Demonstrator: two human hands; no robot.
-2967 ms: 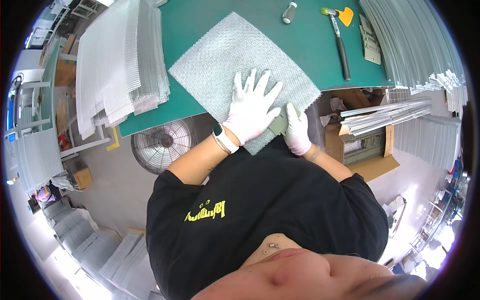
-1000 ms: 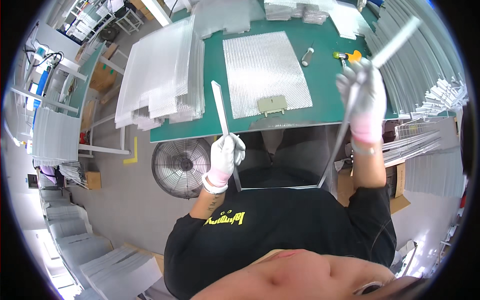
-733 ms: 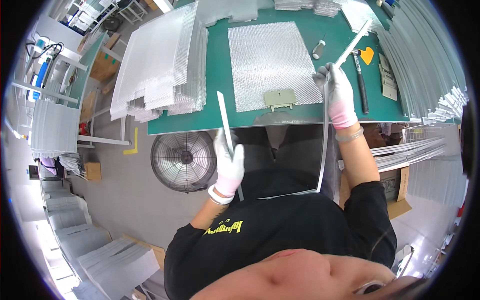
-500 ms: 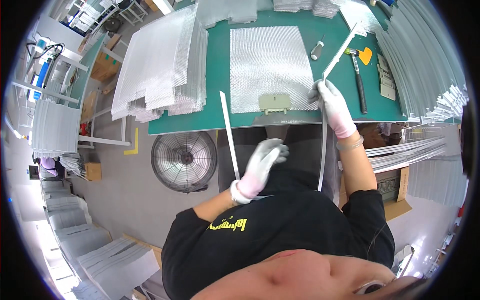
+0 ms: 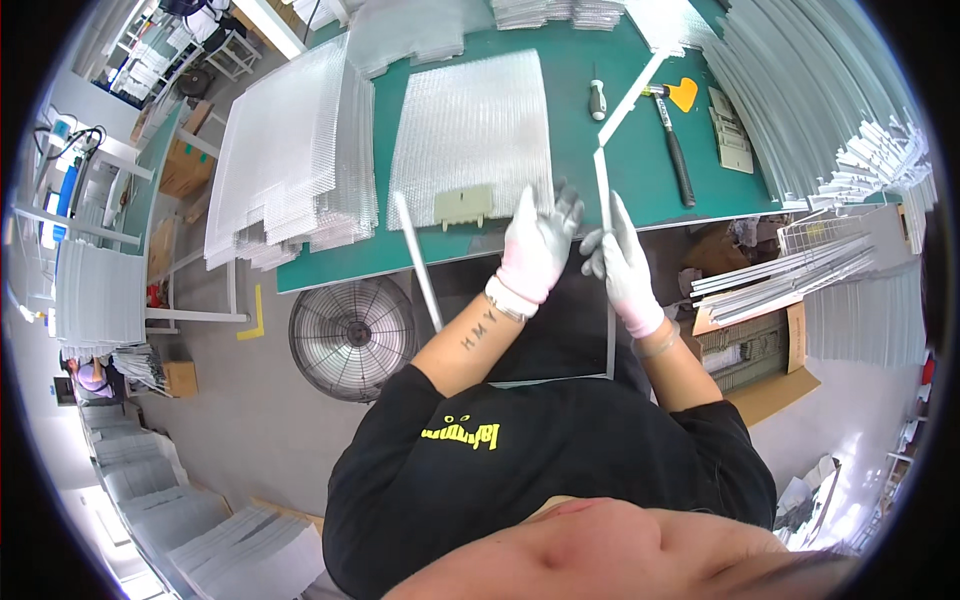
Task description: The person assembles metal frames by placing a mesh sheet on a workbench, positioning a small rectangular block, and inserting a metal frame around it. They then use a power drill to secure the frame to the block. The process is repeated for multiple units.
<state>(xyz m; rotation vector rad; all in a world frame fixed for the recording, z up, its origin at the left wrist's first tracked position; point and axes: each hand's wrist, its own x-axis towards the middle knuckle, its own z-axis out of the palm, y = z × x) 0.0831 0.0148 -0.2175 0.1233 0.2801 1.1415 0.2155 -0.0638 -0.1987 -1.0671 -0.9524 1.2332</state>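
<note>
Head view, hands: I see my left hand (image 5: 537,245) in a white glove, fingers spread and gripping nothing, raised at the near edge of the table (image 5: 610,170).
Right hand (image 5: 622,258): gloved too, just right of the left one; its fingers curl around a thin metal frame (image 5: 603,195), which bends at a corner just above the hand.
Frame: one bar runs far and right over the table, another comes down past my right wrist and turns left across my lap; a loose left bar (image 5: 417,260) stands apart from both hands, leaning over the table's near edge.
Mesh sheet (image 5: 472,135): flat on the green table, far from my hands, with a small tan clip (image 5: 463,205) at its near edge, left of my left hand.
Stack (image 5: 290,165): more mesh sheets piled at the table's left end.
Tools: a hammer (image 5: 678,150) and a screwdriver (image 5: 597,98) lie right of the sheet.
Fan (image 5: 350,338): on the floor below the table, left of my left forearm.
</note>
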